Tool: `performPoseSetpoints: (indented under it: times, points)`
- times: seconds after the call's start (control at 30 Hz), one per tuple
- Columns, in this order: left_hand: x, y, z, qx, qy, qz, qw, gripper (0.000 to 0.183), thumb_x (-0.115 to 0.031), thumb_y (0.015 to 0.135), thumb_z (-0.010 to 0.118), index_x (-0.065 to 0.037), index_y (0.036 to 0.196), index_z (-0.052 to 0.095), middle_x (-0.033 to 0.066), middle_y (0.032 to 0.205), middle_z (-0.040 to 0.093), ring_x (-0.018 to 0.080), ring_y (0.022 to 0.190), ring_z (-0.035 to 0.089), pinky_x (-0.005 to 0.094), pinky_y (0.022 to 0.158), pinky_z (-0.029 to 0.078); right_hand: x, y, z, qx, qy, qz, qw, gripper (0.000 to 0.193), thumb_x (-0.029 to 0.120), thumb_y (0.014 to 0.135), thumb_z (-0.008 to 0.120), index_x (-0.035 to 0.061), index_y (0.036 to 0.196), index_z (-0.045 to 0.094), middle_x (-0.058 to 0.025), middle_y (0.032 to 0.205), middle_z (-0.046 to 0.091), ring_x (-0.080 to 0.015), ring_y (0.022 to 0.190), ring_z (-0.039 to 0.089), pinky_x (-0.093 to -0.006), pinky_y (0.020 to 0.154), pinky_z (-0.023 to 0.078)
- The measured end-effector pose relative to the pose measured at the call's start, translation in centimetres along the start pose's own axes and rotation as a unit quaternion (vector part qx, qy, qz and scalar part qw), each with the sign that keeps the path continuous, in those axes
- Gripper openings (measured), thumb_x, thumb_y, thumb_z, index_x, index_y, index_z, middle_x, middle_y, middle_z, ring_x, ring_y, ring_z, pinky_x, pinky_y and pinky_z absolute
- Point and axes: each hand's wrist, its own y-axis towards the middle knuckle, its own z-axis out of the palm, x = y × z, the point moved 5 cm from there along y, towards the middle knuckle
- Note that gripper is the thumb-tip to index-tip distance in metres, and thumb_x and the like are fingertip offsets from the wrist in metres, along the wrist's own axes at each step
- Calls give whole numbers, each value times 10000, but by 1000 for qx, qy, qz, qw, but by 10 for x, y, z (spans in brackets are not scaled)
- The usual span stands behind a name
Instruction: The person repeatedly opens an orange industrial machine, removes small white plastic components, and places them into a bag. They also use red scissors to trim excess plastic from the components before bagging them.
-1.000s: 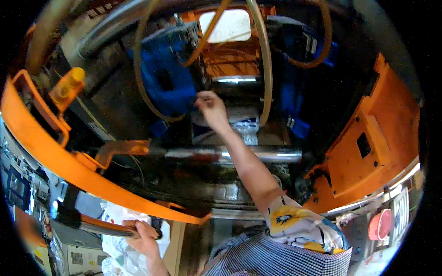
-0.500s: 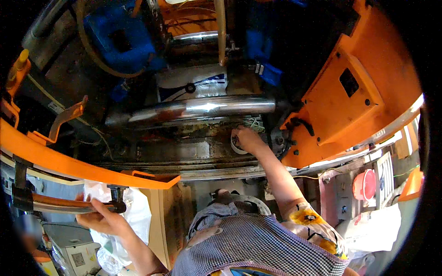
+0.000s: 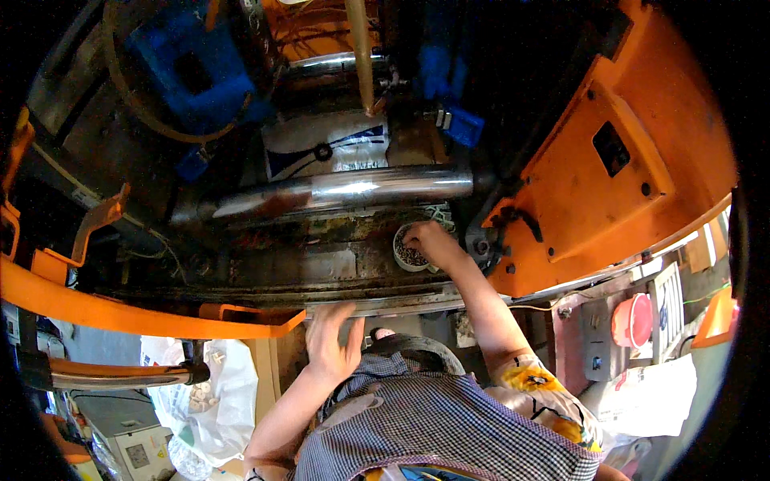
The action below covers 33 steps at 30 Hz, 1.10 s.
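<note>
A small round white cup holds many small dark pieces. It stands on the grimy ledge of the machine, under a thick shiny steel bar. My right hand is over the cup's right side, its fingers bent together down at the pieces; what they pinch, if anything, is hidden. My left hand hovers by the metal front rail, just right of the orange guard's end, fingers stretched and thumb apart, holding nothing. Pale green cord or strips lie just behind the cup.
The orange guard with its chrome handle juts in at left. An orange panel rises at right. A white plastic bag with beige pieces sits lower left. A red bowl is at right, a printed sheet behind the bar.
My left hand has let go of the chrome handle and moved right and up to the front rail. My right hand stays at the cup, where more of the dark pieces now show.
</note>
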Motion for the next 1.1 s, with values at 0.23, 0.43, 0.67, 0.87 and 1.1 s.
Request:
performPoseSetpoints:
  times: [0.23, 0.43, 0.67, 0.87, 1.1]
  points:
    - [87, 17, 115, 31, -555, -538, 634, 419, -387, 946, 384, 4, 1033, 507, 82, 920, 560, 161, 797, 546, 314, 733, 496, 78, 6, -43, -21, 120, -85, 989, 81, 28, 725, 625, 21, 803, 647, -136, 818, 618, -309, 783, 594, -374, 708, 476]
    - [86, 31, 115, -54, -688, -555, 465, 270, -323, 948, 413, -79, 866, 494, -20, 694, 472, 69, 548, 464, 192, 446, 409, 135, 10, -37, -6, 29, -210, 977, 169, 74, 662, 571, 49, 829, 573, -71, 872, 564, -259, 879, 571, -346, 779, 482]
    - [97, 49, 79, -127, -718, -513, 452, 222, -219, 967, 376, -35, 980, 500, 35, 809, 537, 115, 659, 534, 208, 550, 471, 156, 38, -50, -34, 89, -285, 954, 239, 28, 618, 612, 59, 855, 622, -48, 877, 596, -240, 816, 576, -328, 708, 490]
    - [119, 57, 51, -226, -659, -487, 527, 278, -206, 972, 339, 12, 1105, 447, 110, 998, 504, 202, 910, 535, 323, 877, 466, 173, 81, -60, -68, 253, -235, 936, 105, 63, 729, 596, 30, 826, 620, -108, 768, 589, -273, 715, 595, -363, 655, 487]
    - [93, 73, 20, -229, -632, -462, 579, 403, -229, 957, 384, 141, 1109, 427, 224, 1056, 527, 330, 1026, 521, 383, 922, 457, 139, 249, -71, -248, 571, -25, 782, 149, 24, 826, 564, -55, 914, 654, -102, 800, 661, -137, 718, 626, -236, 655, 499]
